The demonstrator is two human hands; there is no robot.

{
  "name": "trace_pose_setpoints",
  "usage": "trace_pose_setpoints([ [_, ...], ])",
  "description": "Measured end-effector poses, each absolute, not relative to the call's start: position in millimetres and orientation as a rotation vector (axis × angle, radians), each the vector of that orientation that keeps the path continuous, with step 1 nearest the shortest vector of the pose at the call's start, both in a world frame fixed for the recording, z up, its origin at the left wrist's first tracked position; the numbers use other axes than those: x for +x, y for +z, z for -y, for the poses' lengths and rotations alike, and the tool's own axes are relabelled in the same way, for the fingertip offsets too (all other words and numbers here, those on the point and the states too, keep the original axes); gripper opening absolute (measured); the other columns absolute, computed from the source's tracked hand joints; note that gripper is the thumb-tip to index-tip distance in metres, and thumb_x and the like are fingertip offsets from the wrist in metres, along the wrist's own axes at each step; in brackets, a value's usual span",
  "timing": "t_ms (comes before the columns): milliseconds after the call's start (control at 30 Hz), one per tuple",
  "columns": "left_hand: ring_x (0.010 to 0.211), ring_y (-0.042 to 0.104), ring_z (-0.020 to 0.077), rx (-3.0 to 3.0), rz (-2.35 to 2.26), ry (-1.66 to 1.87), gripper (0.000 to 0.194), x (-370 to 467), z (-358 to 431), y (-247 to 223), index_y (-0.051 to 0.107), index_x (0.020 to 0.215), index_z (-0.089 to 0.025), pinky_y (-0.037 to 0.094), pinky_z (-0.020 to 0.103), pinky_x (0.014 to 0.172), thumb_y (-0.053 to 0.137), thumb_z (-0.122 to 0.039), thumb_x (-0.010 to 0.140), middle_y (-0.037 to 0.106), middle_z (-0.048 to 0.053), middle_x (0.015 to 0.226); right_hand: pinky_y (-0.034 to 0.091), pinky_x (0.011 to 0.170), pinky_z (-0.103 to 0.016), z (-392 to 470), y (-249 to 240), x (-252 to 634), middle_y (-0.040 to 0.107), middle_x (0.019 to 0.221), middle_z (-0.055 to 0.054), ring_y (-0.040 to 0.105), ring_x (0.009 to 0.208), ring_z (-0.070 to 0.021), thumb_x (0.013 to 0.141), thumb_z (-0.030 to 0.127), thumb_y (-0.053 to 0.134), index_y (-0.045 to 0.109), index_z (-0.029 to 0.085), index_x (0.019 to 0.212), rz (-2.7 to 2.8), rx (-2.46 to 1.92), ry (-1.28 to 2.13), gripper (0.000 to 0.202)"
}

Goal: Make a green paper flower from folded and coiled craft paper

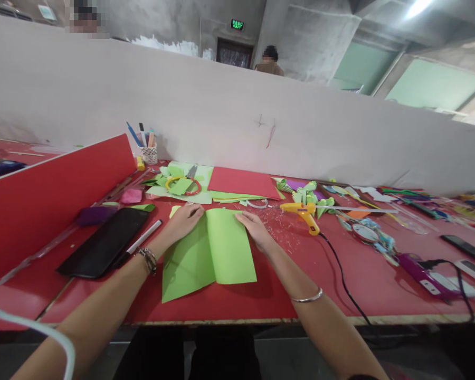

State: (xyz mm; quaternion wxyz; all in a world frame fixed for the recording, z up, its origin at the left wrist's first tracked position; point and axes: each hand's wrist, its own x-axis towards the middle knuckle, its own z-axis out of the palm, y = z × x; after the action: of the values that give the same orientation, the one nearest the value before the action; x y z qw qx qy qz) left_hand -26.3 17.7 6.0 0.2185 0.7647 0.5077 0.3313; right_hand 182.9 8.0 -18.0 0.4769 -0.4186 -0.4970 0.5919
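A bright green sheet of paper (231, 250) with a fold down its middle is held over the red tabletop. My left hand (187, 219) pinches its upper left part, fingers closed. At the upper right corner, my right hand (253, 227) grips the sheet between thumb and fingers. Left of my left wrist lie a white-and-black marker (144, 236) and a black pouch (106, 243). A yellow glue gun (303, 214) rests to the right of my right hand, with a long clear glue stick in its back and a black cord.
Behind the sheet are stacked red paper (243, 182), green scraps and scissors (192, 171). A pen cup (149, 154) stands at the back left beside a red upright board (63, 195). A purple power strip (427, 277) lies right. A white partition (206, 116) closes off the back.
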Motion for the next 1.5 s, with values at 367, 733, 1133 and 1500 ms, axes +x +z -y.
trace_pose_setpoints([
  [367,0.052,0.035,0.0109,1.938,-1.425,0.925,0.039,-22.2,-18.5,1.0,0.039,0.054,-0.017,0.028,0.021,0.05,0.035,-0.048,0.076,0.036,-0.004,0.051,0.043,0.059,-0.025,-8.2,-19.5,182.0,0.066,0.063,0.0,0.059,0.058,-0.0134,0.061,0.041,0.064,0.067,0.018,0.073,1.178,-1.042,1.517,0.027],
  [733,0.051,0.032,0.0099,1.908,-1.356,0.946,0.039,-22.0,-18.7,-0.6,0.035,0.05,-0.017,0.026,0.02,0.049,0.038,-0.047,0.074,0.032,-0.004,0.051,0.043,0.055,-0.025,-7.7,-17.3,182.7,0.064,0.058,-0.001,0.058,0.053,-0.0128,0.061,0.047,0.063,0.066,0.017,0.065,1.155,-1.107,1.504,0.031],
  [1133,0.052,0.034,0.0099,1.852,-1.351,0.99,0.037,-24.8,-19.8,-3.2,0.04,0.053,-0.016,0.028,0.02,0.05,0.039,-0.046,0.074,0.034,-0.004,0.053,0.038,0.051,-0.023,-6.3,-17.7,180.6,0.06,0.053,0.0,0.053,0.05,-0.0118,0.06,0.051,0.06,0.064,0.013,0.063,1.263,-1.091,1.433,0.038],
  [1500,0.048,0.028,0.0091,1.872,-1.393,0.963,0.038,-24.1,-16.5,5.7,0.032,0.049,-0.018,0.022,0.021,0.045,0.041,-0.048,0.071,0.027,-0.005,0.049,0.035,0.048,-0.022,-7.3,-19.9,182.5,0.056,0.051,0.002,0.048,0.046,-0.0097,0.065,0.05,0.057,0.059,0.014,0.058,1.328,-1.097,1.402,0.037],
])
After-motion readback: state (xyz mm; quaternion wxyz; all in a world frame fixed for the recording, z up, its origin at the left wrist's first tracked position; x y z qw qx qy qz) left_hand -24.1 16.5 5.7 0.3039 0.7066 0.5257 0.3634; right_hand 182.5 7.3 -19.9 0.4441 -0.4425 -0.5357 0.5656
